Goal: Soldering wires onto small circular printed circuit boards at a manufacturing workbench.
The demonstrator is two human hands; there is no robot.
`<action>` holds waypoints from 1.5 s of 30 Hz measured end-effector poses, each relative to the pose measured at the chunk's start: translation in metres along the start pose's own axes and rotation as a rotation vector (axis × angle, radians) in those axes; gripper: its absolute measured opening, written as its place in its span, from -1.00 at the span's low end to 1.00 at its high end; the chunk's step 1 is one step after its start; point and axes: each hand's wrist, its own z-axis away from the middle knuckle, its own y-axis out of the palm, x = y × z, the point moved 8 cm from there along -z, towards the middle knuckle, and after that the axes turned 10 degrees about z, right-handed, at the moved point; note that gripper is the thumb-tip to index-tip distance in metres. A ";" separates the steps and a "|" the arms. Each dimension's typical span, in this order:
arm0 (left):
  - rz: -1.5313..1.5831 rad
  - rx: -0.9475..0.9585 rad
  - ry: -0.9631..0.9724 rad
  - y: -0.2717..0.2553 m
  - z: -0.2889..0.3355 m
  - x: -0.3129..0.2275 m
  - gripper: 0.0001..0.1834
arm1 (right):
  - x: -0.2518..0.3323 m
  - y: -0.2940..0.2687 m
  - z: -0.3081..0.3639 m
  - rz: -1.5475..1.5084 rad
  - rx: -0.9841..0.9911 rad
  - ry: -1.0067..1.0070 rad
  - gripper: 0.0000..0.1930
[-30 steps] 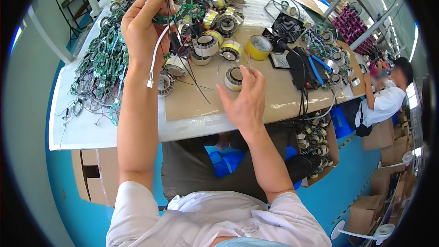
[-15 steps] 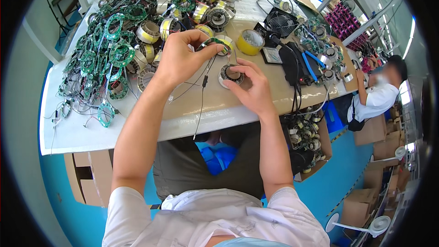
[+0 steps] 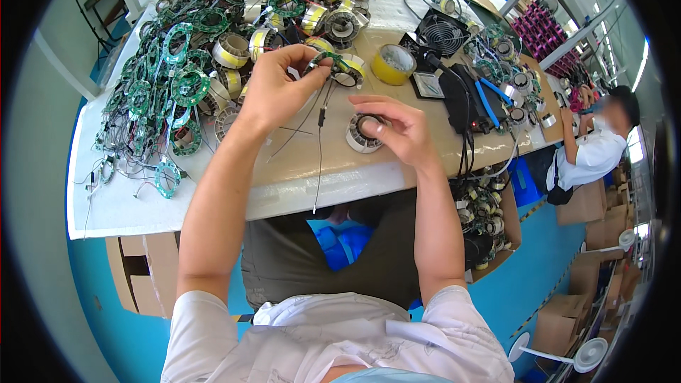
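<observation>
Ring-shaped wound core (image 3: 360, 142) and green circuit board (image 3: 343, 69), handled at the near part of a cluttered bench. The core rests on the brown sheet (image 3: 422, 131) that covers the table, in front of the person; the right hand (image 3: 401, 130) is over it, thumb lying across its ring and fingers loosely curled, the forefinger reaching leftward past the core. Whether these fingers grip the core or merely rest on it cannot be told. The left hand (image 3: 278, 92) pinches the board between thumb and fingertips, above the sheet and apart from the core. From the board a thin dark lead (image 3: 323, 117) trails toward the table's front edge; it could be tugged or could strain its joint if caught by a forearm. A light hold might let the core slide or tip, and a narrow pinch might let the board twist. Close behind and left lies a heap of similar boards and cores (image 3: 190, 86), whose loose wires could snag the lead. To the right stand a yellow tape roll (image 3: 392, 65) and blue-handled pliers (image 3: 488, 105).
</observation>
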 end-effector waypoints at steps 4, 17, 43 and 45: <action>0.005 0.040 -0.051 0.007 -0.001 0.004 -0.78 | -0.012 -0.015 -0.003 -0.025 -0.270 0.040 -0.80; -0.272 -0.098 0.179 0.006 0.001 -0.001 -0.69 | 0.005 -0.010 -0.057 0.145 -0.261 0.072 -0.79; -0.206 -0.056 0.229 0.020 0.009 0.001 -0.64 | 0.008 0.004 -0.041 0.294 -0.499 -0.088 -0.93; -0.206 -0.058 0.225 0.021 0.008 0.001 -0.64 | 0.006 0.003 -0.041 0.269 -0.508 -0.091 -0.93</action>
